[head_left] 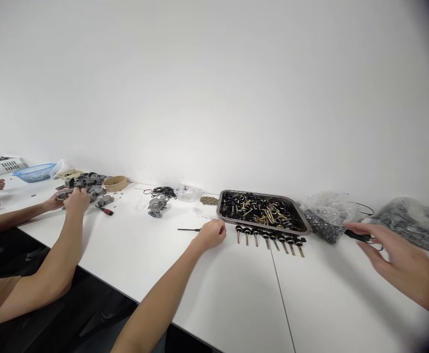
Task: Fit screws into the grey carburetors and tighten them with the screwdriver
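My left hand (211, 234) is closed near the front left corner of a metal tray (264, 229); whatever it holds, if anything, is hidden. A thin dark rod (188, 229) runs along the table and disappears behind that hand. In front of the tray stands a row of several black-topped, brass-coloured stems (267, 240). Off to the right, my right hand (391, 247) has a black tool (357, 236) between fingers and thumb, with a small loop at its near end; its exact kind cannot be made out. Black and brass-coloured small parts (260, 208) fill the tray.
Plastic bags of parts (326, 215) (413, 223) lie at right. Left of the tray are small brass pieces (209, 200), black rings (164, 192) and a grey metal housing (157, 207). A co-worker's hands (77, 200) handle similar housings near a red-handled screwdriver (107, 211).
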A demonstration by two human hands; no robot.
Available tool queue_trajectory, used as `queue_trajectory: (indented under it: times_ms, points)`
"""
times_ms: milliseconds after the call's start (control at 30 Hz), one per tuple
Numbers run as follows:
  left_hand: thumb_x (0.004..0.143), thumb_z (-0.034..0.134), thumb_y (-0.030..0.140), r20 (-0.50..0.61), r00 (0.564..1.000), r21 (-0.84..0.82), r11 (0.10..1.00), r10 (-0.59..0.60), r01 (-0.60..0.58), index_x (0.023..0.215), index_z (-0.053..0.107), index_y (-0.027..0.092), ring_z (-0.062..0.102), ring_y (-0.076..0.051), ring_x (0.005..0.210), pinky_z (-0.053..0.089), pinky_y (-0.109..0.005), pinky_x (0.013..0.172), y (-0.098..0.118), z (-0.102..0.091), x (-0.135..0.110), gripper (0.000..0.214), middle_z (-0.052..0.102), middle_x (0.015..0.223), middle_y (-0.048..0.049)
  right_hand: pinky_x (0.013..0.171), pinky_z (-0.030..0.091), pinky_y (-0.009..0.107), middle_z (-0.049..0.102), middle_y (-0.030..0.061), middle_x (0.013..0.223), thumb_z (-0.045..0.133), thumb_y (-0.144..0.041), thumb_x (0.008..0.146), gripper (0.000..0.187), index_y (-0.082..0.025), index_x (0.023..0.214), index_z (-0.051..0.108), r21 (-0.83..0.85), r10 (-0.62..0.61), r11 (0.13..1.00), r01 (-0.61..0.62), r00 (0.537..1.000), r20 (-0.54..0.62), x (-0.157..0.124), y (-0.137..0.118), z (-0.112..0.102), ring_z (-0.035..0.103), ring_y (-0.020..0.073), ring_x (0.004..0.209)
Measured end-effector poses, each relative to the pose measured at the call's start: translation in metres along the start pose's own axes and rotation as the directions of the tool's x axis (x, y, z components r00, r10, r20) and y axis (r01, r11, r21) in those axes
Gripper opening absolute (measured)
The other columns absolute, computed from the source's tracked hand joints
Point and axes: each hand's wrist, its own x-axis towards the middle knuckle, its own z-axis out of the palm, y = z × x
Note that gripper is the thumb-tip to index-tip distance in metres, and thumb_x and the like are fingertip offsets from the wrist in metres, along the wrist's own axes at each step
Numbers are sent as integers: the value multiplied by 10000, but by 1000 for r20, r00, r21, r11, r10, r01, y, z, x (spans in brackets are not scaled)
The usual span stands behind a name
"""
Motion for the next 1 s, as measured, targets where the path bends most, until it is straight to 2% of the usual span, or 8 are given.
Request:
queue_trajectory:
  times_ms: [33, 133, 300, 400, 533, 667, 867, 1000]
  points:
    - [842, 418, 208, -8, 1000, 0, 1000, 7, -7, 788, 537, 184, 545, -186, 825, 417, -291, 698, 0, 0, 1, 133, 603, 828, -63, 731, 495, 336, 631, 36, 1074, 460, -300, 762, 357, -348, 1105, 544, 56, -18, 998, 15, 998, 57, 7, -16, 9, 624, 213, 921]
    - [824, 458, 206, -15, 1000, -2, 1000, 24, -24, 791, 533, 183, 526, -185, 839, 418, -289, 712, -1, 3, 3, 85, 584, 823, -60, 742, 484, 293, 637, 23, 1008, 404, -232, 808, 269, -288, 1006, 577, 183, -32, 983, 11, 994, 109, 16, -47, 39, 620, 179, 900]
    - [827, 478, 229, -1, 1000, -11, 1000, 24, -24, 801, 530, 180, 513, -182, 815, 414, -297, 709, -2, 6, 7, 76, 574, 829, -54, 664, 437, 253, 599, 59, 1031, 350, -163, 827, 275, -210, 949, 592, 251, -54, 967, 37, 997, 63, -6, -62, 75, 586, 160, 855]
    - [858, 457, 286, 0, 1000, -27, 1000, 15, -15, 815, 534, 177, 514, -186, 825, 418, -308, 735, 2, 2, 6, 140, 576, 850, -59, 659, 421, 244, 596, 66, 983, 359, -198, 864, 254, -189, 951, 598, 304, -7, 953, 11, 1000, -14, -14, -62, 75, 569, 149, 812]
    - [887, 417, 320, -17, 1000, -39, 999, 2, -3, 852, 543, 175, 517, -193, 882, 425, -319, 785, 8, -6, 4, 195, 579, 895, -68, 719, 421, 257, 608, 54, 875, 385, -182, 832, 234, -176, 894, 611, 332, 95, 942, -53, 989, -111, -11, -56, 67, 567, 160, 802]
    - [892, 408, 310, -31, 1000, -33, 999, -7, 6, 863, 552, 180, 513, -193, 955, 434, -314, 829, 14, -9, 4, 196, 579, 959, -70, 671, 415, 261, 610, 35, 832, 398, -168, 799, 228, -186, 851, 620, 386, 171, 915, -117, 979, -108, -10, -47, 68, 571, 164, 785]
    - [883, 405, 245, -48, 998, 15, 999, -50, 51, 984, 550, 191, 523, -187, 989, 444, -313, 865, 25, -11, 2, 185, 581, 1020, -67, 705, 429, 276, 608, 28, 811, 383, -157, 789, 235, -195, 832, 610, 433, 165, 897, -89, 976, -141, -13, -44, 75, 576, 170, 784]
    - [889, 361, 231, -114, 984, 110, 983, -134, 147, 1036, 521, 183, 501, -204, 1026, 419, -334, 912, 21, -31, -2, 223, 569, 1054, -84, 681, 426, 264, 607, 24, 791, 379, -146, 790, 242, -193, 809, 615, 459, 189, 882, -104, 972, -143, -13, -42, 75, 577, 162, 769]
